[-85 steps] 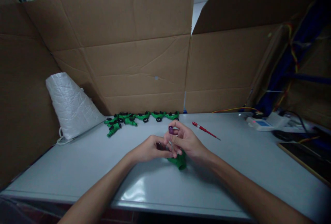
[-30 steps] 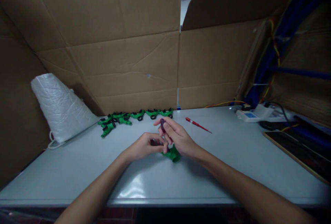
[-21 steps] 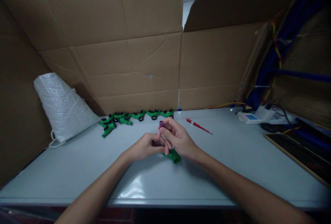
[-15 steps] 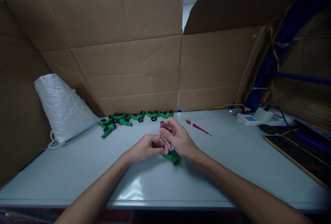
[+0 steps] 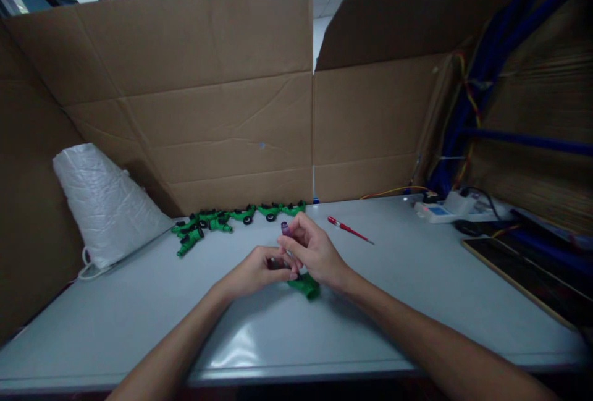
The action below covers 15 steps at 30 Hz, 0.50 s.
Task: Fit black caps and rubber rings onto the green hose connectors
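Note:
My right hand (image 5: 312, 251) has its thumb and fingers closed on a small purple-handled tool (image 5: 285, 228). The handle stands upright with a dark ring at its top; its lower end is hidden by the fingers. Below the fingers lies a green plastic toy part (image 5: 306, 287) with a round, pipe-like end pointing toward me and right. My left hand (image 5: 262, 271) pinches the far left side of this green part, with thumb and fingers curled around it. The two hands meet just over the part, low above the table.
Several green toy vehicles with black wheels (image 5: 241, 215) line the back left of the table (image 5: 152, 314). A red screwdriver (image 5: 349, 229) lies right of my hands. A white wrapped bundle (image 5: 106, 209), a power strip (image 5: 435, 211) and a dark panel (image 5: 519, 271) stand farther out.
The camera view has shifted slightly, so everything sits a little to the left. Both hands keep nearly the same grip, and the purple-handled tool stays upright over the green part.

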Each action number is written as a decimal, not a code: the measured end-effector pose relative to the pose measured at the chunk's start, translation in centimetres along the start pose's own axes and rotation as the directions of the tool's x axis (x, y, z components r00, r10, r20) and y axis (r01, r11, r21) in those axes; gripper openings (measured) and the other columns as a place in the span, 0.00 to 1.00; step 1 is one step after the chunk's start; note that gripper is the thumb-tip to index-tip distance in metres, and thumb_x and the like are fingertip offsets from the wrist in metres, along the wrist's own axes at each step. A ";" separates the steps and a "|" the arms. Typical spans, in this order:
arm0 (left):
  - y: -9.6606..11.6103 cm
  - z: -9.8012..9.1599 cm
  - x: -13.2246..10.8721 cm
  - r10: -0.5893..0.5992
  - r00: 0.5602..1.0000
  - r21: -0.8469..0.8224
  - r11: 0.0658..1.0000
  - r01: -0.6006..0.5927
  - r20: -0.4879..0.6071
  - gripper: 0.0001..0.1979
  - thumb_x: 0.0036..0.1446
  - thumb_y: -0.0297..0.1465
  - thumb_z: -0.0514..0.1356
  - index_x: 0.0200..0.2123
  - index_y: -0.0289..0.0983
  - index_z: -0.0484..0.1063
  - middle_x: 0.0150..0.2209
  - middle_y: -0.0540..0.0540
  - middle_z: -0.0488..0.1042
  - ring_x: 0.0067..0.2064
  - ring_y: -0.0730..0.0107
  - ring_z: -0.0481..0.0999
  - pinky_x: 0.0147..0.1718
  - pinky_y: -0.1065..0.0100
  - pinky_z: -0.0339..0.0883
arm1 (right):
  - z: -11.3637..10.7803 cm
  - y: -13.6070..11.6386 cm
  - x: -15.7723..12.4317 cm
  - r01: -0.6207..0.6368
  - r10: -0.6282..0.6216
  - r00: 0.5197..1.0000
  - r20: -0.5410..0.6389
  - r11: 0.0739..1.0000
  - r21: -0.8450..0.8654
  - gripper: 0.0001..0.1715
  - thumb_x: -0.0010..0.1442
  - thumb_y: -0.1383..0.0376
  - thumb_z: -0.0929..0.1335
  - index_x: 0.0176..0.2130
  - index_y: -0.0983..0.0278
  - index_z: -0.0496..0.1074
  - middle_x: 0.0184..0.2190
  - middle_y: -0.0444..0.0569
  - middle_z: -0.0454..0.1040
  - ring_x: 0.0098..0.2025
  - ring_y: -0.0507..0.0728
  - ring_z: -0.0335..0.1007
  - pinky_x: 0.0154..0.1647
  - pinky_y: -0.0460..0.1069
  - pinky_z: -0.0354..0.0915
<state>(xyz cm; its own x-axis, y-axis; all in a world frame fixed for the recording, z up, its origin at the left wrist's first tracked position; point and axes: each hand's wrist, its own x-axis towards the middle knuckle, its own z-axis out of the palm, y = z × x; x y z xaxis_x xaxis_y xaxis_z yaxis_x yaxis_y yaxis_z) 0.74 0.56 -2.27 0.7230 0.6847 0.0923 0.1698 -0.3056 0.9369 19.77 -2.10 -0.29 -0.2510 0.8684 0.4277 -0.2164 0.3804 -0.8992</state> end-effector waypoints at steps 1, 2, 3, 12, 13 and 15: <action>0.0 0.0 0.0 -0.003 1.000 0.006 1.000 0.003 -0.001 0.16 0.61 0.42 0.70 0.37 0.32 0.82 0.38 0.42 0.82 0.41 0.66 0.79 0.45 0.68 0.70 | 0.0 -0.1 0.0 -0.007 0.007 1.000 0.002 1.000 0.003 0.19 0.66 0.52 0.73 0.39 0.59 0.62 0.28 0.39 0.76 0.17 0.48 0.66 0.16 0.42 0.64; 0.1 0.0 0.0 -0.007 1.000 0.014 1.000 0.007 -0.002 0.17 0.61 0.42 0.70 0.37 0.32 0.82 0.38 0.42 0.82 0.41 0.66 0.79 0.45 0.68 0.70 | 0.1 -0.1 0.0 -0.012 0.012 1.000 0.000 1.000 0.003 0.19 0.66 0.52 0.73 0.39 0.59 0.62 0.28 0.39 0.76 0.16 0.48 0.66 0.15 0.43 0.64; 0.1 0.0 0.0 -0.011 1.000 0.023 1.000 0.011 -0.005 0.17 0.61 0.42 0.70 0.37 0.32 0.82 0.38 0.42 0.82 0.41 0.66 0.79 0.45 0.68 0.70 | 0.1 -0.1 0.0 -0.013 0.013 1.000 -0.006 1.000 -0.002 0.19 0.66 0.51 0.73 0.39 0.59 0.62 0.28 0.38 0.75 0.16 0.48 0.65 0.15 0.43 0.64; 0.3 0.1 0.1 -0.014 1.000 0.001 1.000 0.014 -0.013 0.17 0.60 0.43 0.71 0.37 0.32 0.83 0.39 0.42 0.82 0.41 0.67 0.79 0.44 0.69 0.70 | -0.3 0.0 0.5 0.017 -0.018 1.000 0.015 0.999 0.034 0.20 0.67 0.49 0.71 0.42 0.58 0.63 0.27 0.35 0.68 0.16 0.47 0.61 0.14 0.41 0.58; 0.3 0.1 0.1 -0.015 1.000 -0.005 1.000 0.015 -0.015 0.17 0.60 0.42 0.71 0.37 0.32 0.83 0.39 0.41 0.82 0.41 0.66 0.79 0.44 0.69 0.70 | -0.3 -0.1 0.5 0.013 -0.015 0.999 0.040 0.999 0.051 0.20 0.68 0.48 0.71 0.44 0.58 0.64 0.28 0.36 0.69 0.16 0.46 0.60 0.15 0.41 0.58; 0.4 0.1 0.1 -0.020 1.000 -0.017 1.000 0.020 -0.017 0.17 0.60 0.43 0.71 0.38 0.32 0.83 0.41 0.40 0.83 0.42 0.65 0.80 0.45 0.68 0.71 | -0.4 -0.3 0.5 0.009 -0.014 0.997 0.076 0.997 0.072 0.22 0.68 0.46 0.70 0.48 0.58 0.67 0.30 0.38 0.70 0.17 0.45 0.60 0.15 0.41 0.58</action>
<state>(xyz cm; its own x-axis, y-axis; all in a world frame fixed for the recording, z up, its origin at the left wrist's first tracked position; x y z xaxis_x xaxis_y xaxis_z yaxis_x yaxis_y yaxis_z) 0.98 0.42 -1.90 0.7078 0.7020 0.0793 0.1724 -0.2805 0.9443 20.11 -1.61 0.17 -0.3189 0.8361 0.4464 -0.2860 0.3642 -0.8863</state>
